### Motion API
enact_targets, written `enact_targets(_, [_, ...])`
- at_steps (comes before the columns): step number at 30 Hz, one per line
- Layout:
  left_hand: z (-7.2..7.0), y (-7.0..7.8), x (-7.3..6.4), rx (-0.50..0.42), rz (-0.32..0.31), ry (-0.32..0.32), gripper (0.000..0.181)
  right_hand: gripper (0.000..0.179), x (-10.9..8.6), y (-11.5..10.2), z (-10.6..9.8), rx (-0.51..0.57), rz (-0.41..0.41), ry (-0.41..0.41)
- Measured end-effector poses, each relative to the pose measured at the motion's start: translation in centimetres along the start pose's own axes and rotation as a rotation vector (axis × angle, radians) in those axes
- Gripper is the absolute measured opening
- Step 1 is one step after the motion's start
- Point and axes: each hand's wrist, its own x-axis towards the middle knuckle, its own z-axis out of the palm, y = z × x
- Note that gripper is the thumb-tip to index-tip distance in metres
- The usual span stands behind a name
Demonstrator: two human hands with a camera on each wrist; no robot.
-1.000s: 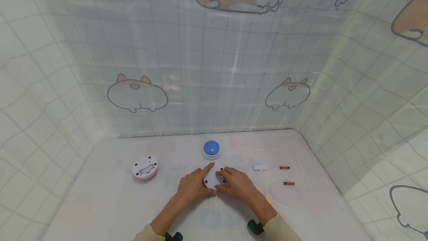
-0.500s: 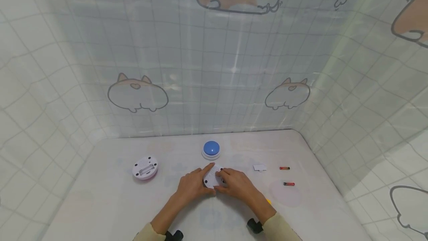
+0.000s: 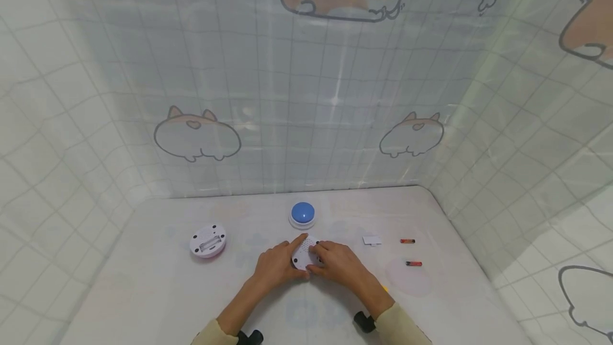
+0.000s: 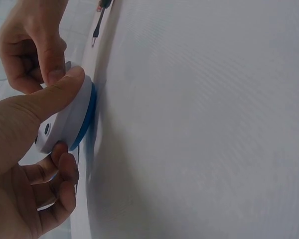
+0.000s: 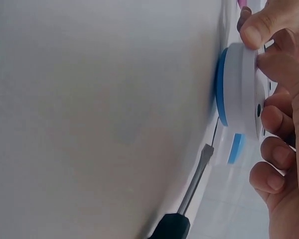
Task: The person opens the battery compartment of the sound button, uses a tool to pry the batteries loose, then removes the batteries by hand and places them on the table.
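Note:
A round white push button [image 3: 300, 257] with a blue dome lies upside down on the table, its perforated underside facing up. My left hand [image 3: 275, 264] grips its rim between thumb and fingers. My right hand [image 3: 339, 265] has curled fingers and thumb on the right part of the underside, covering that area. In the left wrist view, the blue dome [image 4: 84, 122] faces the table. A flat-tipped screwdriver [image 5: 193, 185] lies near my right hand in the right wrist view. Whether a small part sits under my right fingertips is hidden.
Behind my hands stands an upright blue push button [image 3: 303, 213]. An overturned button [image 3: 208, 240] with an uncovered battery bay lies to the left. On the right are a small white cover [image 3: 372, 240] and two batteries, an upper battery [image 3: 407, 240] and a lower battery [image 3: 414, 263].
Both hands stay on the overturned button in almost the same place. My right thumb has shifted very slightly to the left; nothing else visibly moves.

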Motion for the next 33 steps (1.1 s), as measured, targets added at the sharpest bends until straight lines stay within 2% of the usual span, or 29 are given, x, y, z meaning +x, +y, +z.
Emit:
enact_targets(6, [0.1,-0.1,0.1,0.012,0.000,-0.003,0.100,0.047,0.2,0.3,-0.2,0.009,-0.014,-0.019])
enact_targets(19, [0.0,-0.1,0.1,-0.008,0.007,0.008,0.098,0.047,0.5,0.7,-0.1,-0.053,-0.106,0.010])
enact_targets(25, [0.1,-0.3,0.2,-0.026,-0.001,-0.005,0.099,0.047,0.8,1.1,-0.3,-0.027,-0.144,0.002])
enact_targets(29, [0.0,-0.3,0.3,-0.040,-0.003,-0.015,0.100,0.042,1.1,1.4,-0.4,-0.040,-0.214,0.013])
enact_targets(33, [-0.1,-0.3,0.3,-0.048,-0.002,-0.015,0.100,0.036,1.4,1.8,-0.4,-0.091,-0.304,0.062])
